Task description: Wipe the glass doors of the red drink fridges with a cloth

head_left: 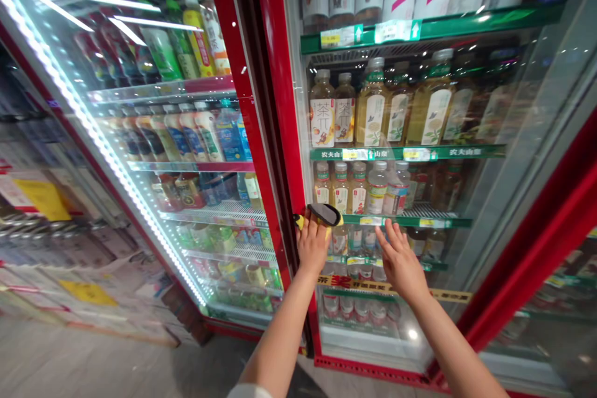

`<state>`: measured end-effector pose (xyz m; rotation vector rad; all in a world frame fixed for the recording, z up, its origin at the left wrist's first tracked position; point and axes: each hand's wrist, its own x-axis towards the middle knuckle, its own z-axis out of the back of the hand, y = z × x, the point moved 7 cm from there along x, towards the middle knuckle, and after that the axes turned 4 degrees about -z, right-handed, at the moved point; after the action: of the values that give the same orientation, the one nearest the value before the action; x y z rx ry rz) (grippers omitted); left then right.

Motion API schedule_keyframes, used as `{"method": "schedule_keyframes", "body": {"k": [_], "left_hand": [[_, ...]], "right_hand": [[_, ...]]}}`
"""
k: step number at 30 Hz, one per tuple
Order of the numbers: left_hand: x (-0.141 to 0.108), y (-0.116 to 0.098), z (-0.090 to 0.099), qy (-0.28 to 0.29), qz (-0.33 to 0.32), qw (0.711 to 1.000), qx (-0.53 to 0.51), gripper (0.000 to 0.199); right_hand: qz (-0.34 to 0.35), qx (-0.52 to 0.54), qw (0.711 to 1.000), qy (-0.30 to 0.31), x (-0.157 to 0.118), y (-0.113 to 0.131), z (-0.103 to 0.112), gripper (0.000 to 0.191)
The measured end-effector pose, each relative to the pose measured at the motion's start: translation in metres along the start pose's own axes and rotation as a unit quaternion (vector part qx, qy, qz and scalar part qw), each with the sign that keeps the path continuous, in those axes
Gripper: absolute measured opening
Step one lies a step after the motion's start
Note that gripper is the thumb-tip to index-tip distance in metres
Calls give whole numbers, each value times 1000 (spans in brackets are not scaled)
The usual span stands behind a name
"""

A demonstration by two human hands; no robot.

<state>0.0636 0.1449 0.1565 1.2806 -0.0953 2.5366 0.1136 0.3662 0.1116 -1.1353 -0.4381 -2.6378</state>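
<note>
My left hand (pixel 312 245) is at the left edge of a red-framed glass cooler door, its fingers on a black and yellow tool (pixel 325 214) with a grey oval face. The fingers point up, and how firmly they grip it is partly hidden. To the right, my right hand (pixel 402 261) is spread in front of the glass with nothing in it; whether it touches the glass is unclear. Behind the door, small bottles (pixel 377 188) stand on a green-edged shelf, and larger tea bottles (pixel 374 106) stand one shelf higher.
A second lit cooler with drink shelves (pixel 196 166) stands to the left, behind a red frame (pixel 247 74). Another red frame (pixel 536 249) slants along the right. Racks with yellow tags (pixel 44 199) are at far left, above the grey floor (pixel 116 367).
</note>
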Motion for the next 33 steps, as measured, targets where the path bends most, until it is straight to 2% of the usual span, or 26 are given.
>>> {"method": "schedule_keyframes", "body": {"k": [3,6,8,10,12,14,17,20,21,23,26,29,31,33], "left_hand": [[34,-6,12,-41,61,997,-7,43],[61,-33,18,-54,38,997,-30,37],[55,-49,13,-32,-11,999,-42,34],[31,-56,1,9,-65,997,-46,31],[3,-50,-11,49,-93,994,-37,27],[-11,-32,-18,57,-57,997,-23,27],[3,-16,-11,-8,38,999,-12,35],[28,-31,-1,-86,85,992,-30,38],[31,-42,-2,-90,76,992,-38,38],[25,-66,-10,-59,19,997,-52,35],[-2,-83,-25,12,-65,996,-61,30],[-7,-69,-24,9,-24,998,-54,32],[10,-66,-15,-27,16,998,-52,35],[34,-78,-3,-64,35,996,-56,37]], "right_hand": [[-1,-2,1000,1,1,0,0,100],[-5,-5,1000,4,2,2,0,100],[-2,-4,1000,9,3,2,1,100],[6,1,1000,16,2,1,5,101],[19,13,1000,21,2,-1,10,99],[34,29,999,24,1,-4,16,97],[46,48,998,20,1,-10,22,93],[41,48,998,8,1,-15,25,93],[37,45,998,4,1,-17,25,93],[30,33,999,-1,0,-22,26,94],[26,12,1000,-1,-2,-32,30,95],[28,-2,1000,0,-3,-45,36,94],[25,-6,1000,-3,-3,-52,41,92],[22,-5,1000,-5,-2,-56,44,90]]}}
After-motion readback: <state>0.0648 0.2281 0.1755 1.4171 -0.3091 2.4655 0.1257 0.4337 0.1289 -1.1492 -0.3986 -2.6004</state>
